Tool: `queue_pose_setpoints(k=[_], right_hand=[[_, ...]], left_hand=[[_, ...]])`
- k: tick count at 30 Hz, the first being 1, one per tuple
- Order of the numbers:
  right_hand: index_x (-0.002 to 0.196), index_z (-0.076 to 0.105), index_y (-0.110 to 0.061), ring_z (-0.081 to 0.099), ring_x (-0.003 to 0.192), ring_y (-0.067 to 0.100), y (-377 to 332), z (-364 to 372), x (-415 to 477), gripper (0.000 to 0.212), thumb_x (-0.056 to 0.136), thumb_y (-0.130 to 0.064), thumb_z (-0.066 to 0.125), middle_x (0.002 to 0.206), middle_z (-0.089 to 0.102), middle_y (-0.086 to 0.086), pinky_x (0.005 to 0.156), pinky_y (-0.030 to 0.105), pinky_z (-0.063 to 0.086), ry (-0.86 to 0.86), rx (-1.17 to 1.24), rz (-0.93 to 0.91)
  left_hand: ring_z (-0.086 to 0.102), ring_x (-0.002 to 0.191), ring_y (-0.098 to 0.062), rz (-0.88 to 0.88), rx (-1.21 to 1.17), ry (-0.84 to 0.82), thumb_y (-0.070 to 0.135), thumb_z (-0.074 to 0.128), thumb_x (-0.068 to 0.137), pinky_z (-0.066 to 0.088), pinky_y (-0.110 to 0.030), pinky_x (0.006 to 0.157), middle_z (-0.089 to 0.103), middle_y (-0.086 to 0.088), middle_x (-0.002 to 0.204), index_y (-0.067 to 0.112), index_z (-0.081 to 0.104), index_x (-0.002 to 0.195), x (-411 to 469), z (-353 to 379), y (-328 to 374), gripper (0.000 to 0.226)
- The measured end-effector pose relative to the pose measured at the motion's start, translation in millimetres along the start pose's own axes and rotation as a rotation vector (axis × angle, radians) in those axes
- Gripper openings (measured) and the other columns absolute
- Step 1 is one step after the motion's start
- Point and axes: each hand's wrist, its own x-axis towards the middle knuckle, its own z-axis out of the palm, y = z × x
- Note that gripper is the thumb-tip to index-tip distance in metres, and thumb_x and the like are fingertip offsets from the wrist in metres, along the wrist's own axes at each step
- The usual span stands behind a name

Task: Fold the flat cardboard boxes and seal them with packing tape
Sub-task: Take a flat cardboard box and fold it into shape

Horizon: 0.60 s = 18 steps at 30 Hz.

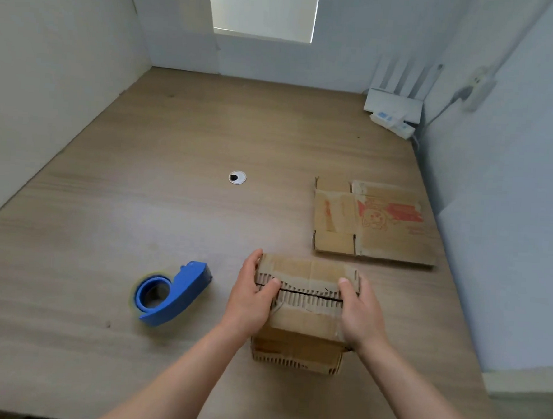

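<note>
A blue tape dispenser (172, 295) lies on the table (174, 170), left of the hands. The left hand (252, 300) clasps the folded box's (304, 322) left end and the right hand (361, 311) its right end, thumbs pressing the closed flaps. The box's seam and long axis run left to right. A flat cardboard box (371, 225) lies beyond, to the right.

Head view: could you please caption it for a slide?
Left hand and right hand hold folded box flaps together; dispenser and flat box lie nearby.
</note>
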Motion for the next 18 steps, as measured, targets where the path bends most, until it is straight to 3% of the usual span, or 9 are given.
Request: queue_pose_setpoints(k=[3, 6, 8, 10, 13, 16, 18], right_hand=[[0.139, 0.048, -0.021, 0.055, 0.122, 0.020, -0.2, 12.2, 0.0, 0.049, 0.102, -0.052, 0.039, 0.130, 0.059, -0.003, 0.106, 0.047, 0.045, 0.069, -0.020, 0.023], [0.128, 0.052, -0.020, 0.059, 0.116, 0.022, 13.0, 20.0, -4.6, 0.040, 0.103, -0.048, 0.039, 0.120, 0.064, -0.001, 0.103, 0.050, 0.048, 0.130, 0.046, 0.048], [0.121, 0.053, -0.020, 0.060, 0.110, 0.020, 19.7, 22.6, -7.8, 0.032, 0.104, -0.043, 0.039, 0.113, 0.064, -0.003, 0.100, 0.049, 0.050, 0.127, 0.067, 0.054], [0.122, 0.052, -0.017, 0.060, 0.112, 0.021, 17.3, 22.5, -9.4, 0.039, 0.103, -0.049, 0.038, 0.115, 0.064, -0.001, 0.100, 0.047, 0.049, 0.130, 0.038, 0.048], [0.124, 0.053, -0.013, 0.054, 0.116, 0.021, 8.8, 17.5, 2.9, 0.042, 0.105, -0.045, 0.035, 0.119, 0.059, 0.000, 0.097, 0.033, 0.040, 0.106, -0.025, 0.027], [0.134, 0.051, -0.017, 0.046, 0.115, 0.011, 0.0, 11.8, 8.0, 0.039, 0.106, -0.039, 0.034, 0.119, 0.052, -0.007, 0.097, 0.027, 0.033, 0.075, -0.060, 0.009], [0.134, 0.052, -0.016, 0.049, 0.116, 0.012, 3.6, 11.6, 8.5, 0.042, 0.105, -0.041, 0.034, 0.119, 0.053, -0.009, 0.097, 0.029, 0.036, 0.077, -0.056, -0.010]], left_hand=[[0.053, 0.124, -0.014, 0.009, 0.092, -0.076, 0.043, 0.057, 0.095, 0.047, -0.044, 0.106, 0.048, 0.009, 0.141, 0.039, 0.026, 0.149, 14.6, -9.0, 2.5, 0.063], [0.055, 0.122, -0.014, 0.050, 0.192, -0.114, 0.064, 0.049, 0.085, 0.051, -0.046, 0.101, 0.051, 0.010, 0.136, 0.045, 0.026, 0.142, 13.8, -7.2, 1.4, 0.065], [0.053, 0.122, -0.012, 0.082, 0.236, -0.095, 0.054, 0.049, 0.093, 0.050, -0.045, 0.102, 0.051, 0.009, 0.136, 0.043, 0.026, 0.142, 9.7, -4.2, -2.7, 0.055], [0.052, 0.122, -0.012, 0.107, 0.244, -0.062, 0.045, 0.050, 0.097, 0.049, -0.044, 0.103, 0.050, 0.008, 0.135, 0.041, 0.027, 0.143, 9.2, -2.2, -4.6, 0.051], [0.051, 0.124, -0.015, 0.075, 0.200, -0.034, 0.039, 0.049, 0.100, 0.045, -0.044, 0.107, 0.051, 0.006, 0.138, 0.035, 0.029, 0.145, 12.5, -2.1, -2.9, 0.050], [0.052, 0.124, -0.017, 0.060, 0.166, -0.016, 0.040, 0.049, 0.099, 0.045, -0.045, 0.106, 0.051, 0.004, 0.138, 0.037, 0.028, 0.143, 10.6, 1.0, -5.6, 0.049], [0.053, 0.123, -0.016, 0.056, 0.159, -0.007, 0.045, 0.048, 0.097, 0.047, -0.045, 0.105, 0.052, 0.004, 0.136, 0.040, 0.027, 0.142, 7.3, 3.4, -7.0, 0.049]])
